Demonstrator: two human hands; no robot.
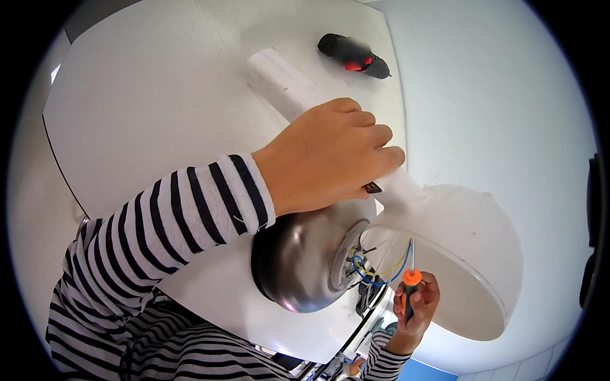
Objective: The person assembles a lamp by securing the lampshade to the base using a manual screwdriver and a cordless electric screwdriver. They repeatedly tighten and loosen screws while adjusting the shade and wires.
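My left hand [333, 149] is closed round the long handle of a white plastic housing [473, 235], whose round, hollow end opens toward the lower right. Below that hand a brushed-steel kettle body [302, 254] lies on its side, its base turned to the right. Blue and yellow wires [381, 279] loop out of the base toward the housing. My right hand [419, 305] grips a screwdriver [412, 279] with an orange and dark handle, its metal shaft pointing up beside the wires. Whether the tip touches anything, I cannot tell.
A black-and-red power tool [354, 56] lies on the white table [159, 82] near its far right edge. A dark cable [367, 297] shows beside the kettle base. A pale wall [489, 101] rises on the right.
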